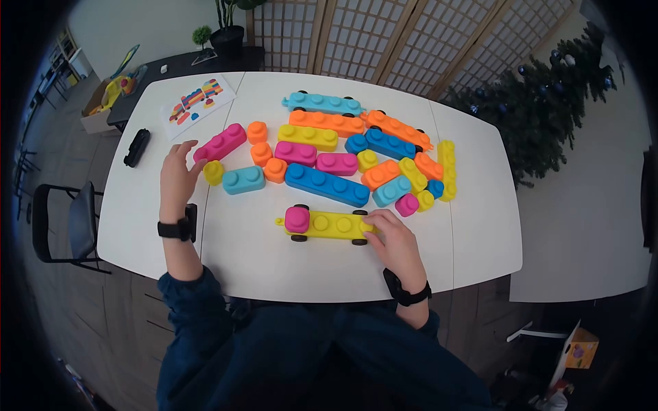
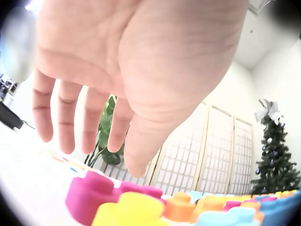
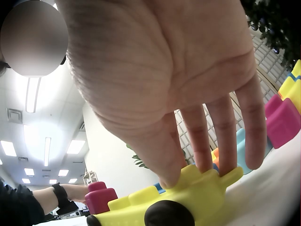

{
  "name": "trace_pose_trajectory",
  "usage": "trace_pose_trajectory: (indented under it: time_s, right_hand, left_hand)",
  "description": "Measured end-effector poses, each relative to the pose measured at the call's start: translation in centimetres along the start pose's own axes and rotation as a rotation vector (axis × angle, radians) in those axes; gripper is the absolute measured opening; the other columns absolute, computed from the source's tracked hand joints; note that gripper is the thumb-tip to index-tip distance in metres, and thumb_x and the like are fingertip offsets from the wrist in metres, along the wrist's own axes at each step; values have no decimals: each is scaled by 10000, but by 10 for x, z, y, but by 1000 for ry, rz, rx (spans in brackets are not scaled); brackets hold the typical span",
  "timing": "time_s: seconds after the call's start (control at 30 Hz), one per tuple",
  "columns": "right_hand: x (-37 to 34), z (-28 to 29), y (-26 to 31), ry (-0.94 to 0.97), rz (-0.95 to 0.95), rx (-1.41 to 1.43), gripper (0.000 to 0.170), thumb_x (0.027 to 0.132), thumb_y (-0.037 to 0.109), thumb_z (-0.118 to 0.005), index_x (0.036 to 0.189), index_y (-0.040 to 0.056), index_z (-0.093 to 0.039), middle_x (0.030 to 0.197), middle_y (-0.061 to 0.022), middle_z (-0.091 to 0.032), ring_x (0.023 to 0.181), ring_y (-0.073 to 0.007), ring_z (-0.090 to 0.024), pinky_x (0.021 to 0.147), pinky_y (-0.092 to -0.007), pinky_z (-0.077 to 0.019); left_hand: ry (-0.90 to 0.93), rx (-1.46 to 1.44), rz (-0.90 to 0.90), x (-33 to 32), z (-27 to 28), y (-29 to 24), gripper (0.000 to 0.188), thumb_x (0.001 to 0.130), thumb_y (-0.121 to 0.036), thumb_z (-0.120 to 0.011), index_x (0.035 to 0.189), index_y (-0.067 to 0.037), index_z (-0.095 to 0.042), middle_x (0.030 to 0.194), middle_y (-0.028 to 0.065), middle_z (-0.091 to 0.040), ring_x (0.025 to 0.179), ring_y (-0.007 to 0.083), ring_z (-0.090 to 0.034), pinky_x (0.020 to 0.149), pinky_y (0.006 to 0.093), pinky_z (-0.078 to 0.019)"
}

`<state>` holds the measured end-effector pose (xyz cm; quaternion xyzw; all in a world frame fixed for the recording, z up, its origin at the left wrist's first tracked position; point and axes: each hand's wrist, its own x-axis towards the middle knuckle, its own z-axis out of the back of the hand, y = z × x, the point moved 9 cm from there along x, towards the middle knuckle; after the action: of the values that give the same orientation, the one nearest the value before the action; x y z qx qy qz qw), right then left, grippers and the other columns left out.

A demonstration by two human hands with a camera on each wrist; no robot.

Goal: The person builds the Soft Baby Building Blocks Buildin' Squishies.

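A yellow wheeled base (image 1: 334, 225) with a magenta block (image 1: 297, 220) on its left end lies near the table's front edge. My right hand (image 1: 397, 248) grips the base's right end; in the right wrist view, thumb and fingertips sit around the end stud of the yellow base (image 3: 197, 193). At the left, my left hand (image 1: 179, 179) hovers with relaxed fingers beside a long magenta brick (image 1: 221, 142) and a small yellow block (image 1: 213, 172). In the left wrist view, the left hand (image 2: 127, 70) holds nothing, above the magenta brick (image 2: 89, 197) and yellow block (image 2: 131, 212).
Rows of orange, yellow, magenta and blue bricks (image 1: 326, 185) spread across the table's middle, with turquoise (image 1: 323, 103) and orange (image 1: 397, 129) wheeled bases behind. A picture sheet (image 1: 199, 104) lies at the back left, near a black object (image 1: 138, 148).
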<state>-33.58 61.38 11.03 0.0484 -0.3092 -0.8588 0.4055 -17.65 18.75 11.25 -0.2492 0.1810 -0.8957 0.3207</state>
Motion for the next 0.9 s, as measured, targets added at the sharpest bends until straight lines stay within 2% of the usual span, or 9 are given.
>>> trace_pose_trajectory:
  time_s: [0.1, 0.17, 0.4, 0.47, 0.6, 0.67, 0.83, 0.87, 0.9]
  right_hand:
    - [0, 1, 2, -12, 14, -14, 255, 868, 94, -745, 1115, 69, -684, 1159, -58, -673, 1010, -312, -676, 851, -370, -552]
    - [-1, 2, 2, -25, 19, -30, 257, 866, 97, -748, 1115, 72, -687, 1159, -57, -675, 1006, -308, -677, 847, -369, -554]
    - [-2, -1, 3, -37, 76, -76, 279, 848, 95, -752, 1119, 77, -688, 1151, -46, -669, 1014, -275, -667, 823, -369, -564]
    - [-3, 2, 2, -31, 75, -78, 303, 849, 109, -759, 1140, 74, -684, 1173, -53, -669, 1032, -281, -665, 842, -373, -562]
    - [2, 15, 12, -85, 87, -24, 431, 847, 151, -791, 1248, 67, -658, 1278, -102, -645, 1133, -316, -645, 933, -384, -545]
    - [4, 24, 23, -124, 109, 40, 491, 840, 157, -805, 1295, 71, -639, 1321, -121, -625, 1168, -329, -630, 967, -390, -529]
    - [8, 49, 54, -200, 224, 170, 630, 809, 161, -844, 1381, 70, -596, 1417, -149, -574, 1223, -344, -601, 1031, -398, -491]
    - [8, 51, 62, -190, 253, 148, 628, 802, 156, -848, 1374, 65, -603, 1393, -143, -595, 1210, -341, -607, 1037, -402, -486]
    - [8, 52, 66, -179, 282, 127, 627, 796, 151, -852, 1367, 60, -610, 1369, -136, -616, 1197, -338, -613, 1043, -405, -480]
  left_hand:
    - [80, 56, -19, 14, -17, 23, 399, 837, -136, -801, 1215, -67, -697, 1153, 160, -707, 993, 334, -688, 827, 393, -564]
    - [196, 16, 77, 18, -26, 33, 344, 833, -131, -803, 1153, -36, -721, 1095, 159, -729, 915, 327, -702, 807, 399, -571]
    - [163, -134, 54, 20, -11, 29, 310, 836, -84, -786, 1129, -9, -719, 1045, 146, -733, 879, 282, -719, 764, 351, -580]
    - [7, -166, -117, 17, 19, 7, 297, 848, -44, -763, 1135, 1, -701, 1058, 142, -713, 893, 267, -720, 780, 337, -589]
    - [-20, -260, -142, -9, 59, -78, 288, 861, -16, -741, 1141, 6, -674, 1098, 134, -688, 925, 261, -715, 813, 342, -597]
    - [105, -348, -223, -30, 55, -126, 277, 868, -6, -726, 1137, 6, -659, 1120, 126, -675, 958, 254, -708, 841, 339, -600]
    - [289, -408, -464, -75, 23, -204, 319, 826, -24, -764, 1131, -27, -671, 1112, 123, -670, 965, 341, -679, 805, 375, -563]
    - [344, -413, -494, -84, 15, -213, 343, 834, -3, -761, 1163, -41, -669, 1164, 91, -670, 974, 280, -681, 778, 330, -566]
    - [348, -414, -495, -89, 10, -218, 343, 834, -3, -761, 1163, -41, -669, 1164, 91, -670, 974, 280, -681, 778, 330, -566]
